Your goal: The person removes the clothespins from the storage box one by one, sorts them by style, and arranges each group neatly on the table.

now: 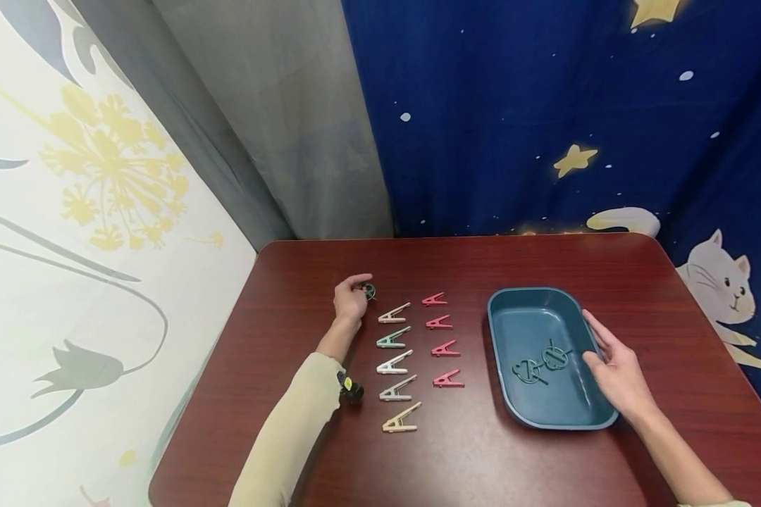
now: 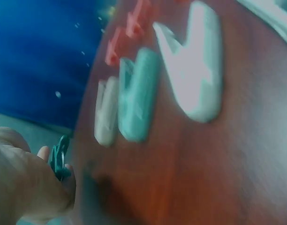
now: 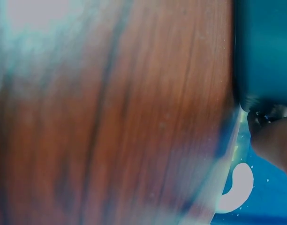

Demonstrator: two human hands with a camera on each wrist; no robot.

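My left hand (image 1: pixel 350 301) pinches a small dark green plastic clip (image 1: pixel 369 291) just above the far left part of the table. In the left wrist view, the same green clip (image 2: pixel 60 157) shows between the thumb and fingers. On the other side, my right hand (image 1: pixel 621 380) grips the right wall of a blue-green rectangular tray (image 1: pixel 525 415), thumb over the rim. Two green clips with round, looped heads, a left one (image 1: pixel 528 371) and a right one (image 1: pixel 554 357), lie inside the tray. The right wrist view catches only a corner of the tray (image 3: pixel 270 51) and part of the hand.
Between the hands lie two columns of clothespins: pale and mint ones on the left, including a cream one (image 1: pixel 401 419), and several red ones such as the nearest (image 1: pixel 447 379). The brown table (image 1: pixel 482 465) meets curtains (image 1: pixel 482 141) behind and a patterned wall at left.
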